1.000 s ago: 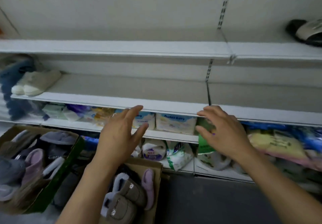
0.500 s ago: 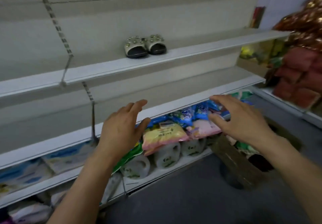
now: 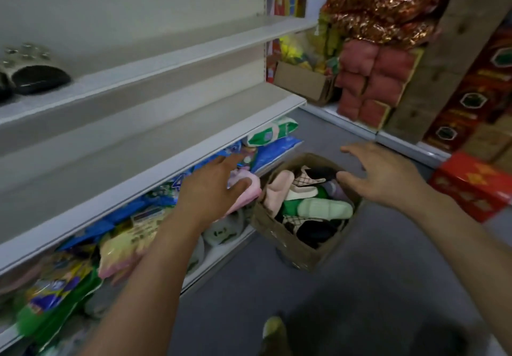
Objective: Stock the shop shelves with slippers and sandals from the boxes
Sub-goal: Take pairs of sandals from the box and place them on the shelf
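Below right hand, fingers spread, holding nothing: cardboard box of slippers on floor. Left hand also open and empty, just left of box, before shelf.

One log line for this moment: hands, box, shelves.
left hand: open, empty | right hand: open, above box | box: slippers inside, on floor | sandal: upper shelf

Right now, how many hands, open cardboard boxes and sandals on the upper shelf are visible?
Hands: 2, left hand and right hand, both empty.
Open cardboard boxes: 2, floor box with footwear, far box.
Sandals on upper shelf: 2, studded sandal, cut-off sandal at frame edge.
Total: 6.
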A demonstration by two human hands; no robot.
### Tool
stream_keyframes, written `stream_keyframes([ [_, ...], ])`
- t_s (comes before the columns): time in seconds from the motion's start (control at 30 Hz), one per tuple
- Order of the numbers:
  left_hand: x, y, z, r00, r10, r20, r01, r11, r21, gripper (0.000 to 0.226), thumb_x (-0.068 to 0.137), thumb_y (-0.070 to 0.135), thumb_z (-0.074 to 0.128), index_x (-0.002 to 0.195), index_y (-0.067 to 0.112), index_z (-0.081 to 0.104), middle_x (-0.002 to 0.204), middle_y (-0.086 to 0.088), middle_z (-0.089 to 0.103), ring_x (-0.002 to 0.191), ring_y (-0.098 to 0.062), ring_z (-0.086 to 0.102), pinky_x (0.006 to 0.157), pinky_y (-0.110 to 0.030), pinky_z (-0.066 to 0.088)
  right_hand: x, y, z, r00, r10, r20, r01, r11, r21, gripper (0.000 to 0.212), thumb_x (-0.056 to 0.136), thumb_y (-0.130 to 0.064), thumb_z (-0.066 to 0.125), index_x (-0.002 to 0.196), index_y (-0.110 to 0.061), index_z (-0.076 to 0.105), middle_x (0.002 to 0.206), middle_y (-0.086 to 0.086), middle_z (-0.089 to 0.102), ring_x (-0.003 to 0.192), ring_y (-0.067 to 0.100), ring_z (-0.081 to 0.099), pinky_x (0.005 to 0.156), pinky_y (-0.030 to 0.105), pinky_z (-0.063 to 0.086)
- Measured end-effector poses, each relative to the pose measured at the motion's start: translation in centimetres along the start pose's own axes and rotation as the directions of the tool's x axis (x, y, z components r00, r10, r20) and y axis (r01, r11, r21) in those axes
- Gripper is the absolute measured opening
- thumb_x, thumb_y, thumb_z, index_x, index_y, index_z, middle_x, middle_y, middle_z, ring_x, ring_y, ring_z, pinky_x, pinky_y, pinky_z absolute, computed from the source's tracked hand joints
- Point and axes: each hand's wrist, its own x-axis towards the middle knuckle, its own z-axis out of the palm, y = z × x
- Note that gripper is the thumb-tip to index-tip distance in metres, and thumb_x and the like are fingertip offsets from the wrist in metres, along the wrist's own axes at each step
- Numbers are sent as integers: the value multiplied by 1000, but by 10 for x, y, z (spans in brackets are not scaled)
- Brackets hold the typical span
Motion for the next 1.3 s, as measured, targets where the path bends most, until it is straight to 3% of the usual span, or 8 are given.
stream_keyframes([
  [0.2, 95, 24, 70, 1000, 17, -15, -18, 997, -80, 47, 89, 49, 55, 134, 39, 47, 128, 7, 58, 111, -17, 59, 87, -34, 49, 62, 90, 20, 997, 72, 38, -73, 997, 34, 57, 89, -47, 56, 141, -33, 36, 147, -6, 39, 122, 21, 51, 95, 40, 46],
  [0.47, 210, 36, 179, 958, -197, 208, 237, 953, -188, 41, 89, 39, 59, 128, 27, 54, 114, 0, 64, 102, -22, 62, 89, -39, 48, 194, 176, 66, 950, 10, 312, -11, 1000, 0, 33, 90, -40, 49, 121, -28, 49, 120, 0, 55, 100, 22, 59, 87, 42, 50],
  [0.67, 242, 30, 226, 912, -277, 302, 351, 908, -227, 48, 82, 48, 56, 119, 17, 62, 102, -2, 67, 91, -22, 63, 81, -39, 51, 260, 210, 127, 916, -71, 394, 34, 994, 101, 41, 92, -37, 52, 132, -30, 47, 132, -4, 53, 113, 21, 55, 88, 32, 42],
  [0.73, 249, 24, 244, 888, -329, 321, 403, 893, -199, 39, 88, 39, 61, 122, 20, 61, 105, 3, 67, 95, -19, 63, 83, -34, 49, 276, 218, 152, 895, -103, 433, 64, 992, 104, 41, 91, -40, 53, 131, -31, 48, 132, -5, 53, 113, 21, 55, 87, 31, 42],
  [0.83, 255, 18, 273, 858, -365, 362, 447, 877, -174, 25, 90, 33, 60, 115, 28, 61, 91, 21, 60, 92, -9, 61, 73, -22, 39, 297, 231, 185, 858, -145, 492, 87, 987, 138, 41, 90, -40, 56, 129, -30, 51, 129, -6, 56, 113, 21, 55, 90, 34, 45],
  [1.0, 253, 27, 318, 749, -493, 442, 608, 777, -165, 32, 90, 32, 60, 121, 27, 60, 100, 6, 66, 93, -15, 62, 82, -24, 45, 324, 257, 238, 743, -251, 620, 164, 967, 195, 36, 91, -38, 56, 124, -26, 54, 120, -2, 62, 109, 18, 58, 82, 28, 42],
  [1.17, 245, 43, 366, 620, -624, 476, 765, 616, -190, 35, 90, 31, 61, 123, 22, 60, 109, 1, 68, 96, -14, 62, 81, -21, 42, 346, 286, 295, 589, -267, 763, 127, 963, 238, 34, 90, -35, 58, 121, -21, 56, 116, 0, 62, 109, 19, 57, 93, 37, 47],
  [1.3, 239, 53, 413, 535, -654, 534, 833, 515, -203, 37, 91, 33, 60, 126, 21, 58, 114, -1, 67, 100, -18, 64, 92, -33, 49, 352, 319, 347, 523, -238, 819, 128, 971, 201, 37, 90, -31, 57, 125, -17, 55, 124, 4, 60, 111, 20, 55, 92, 30, 45],
])
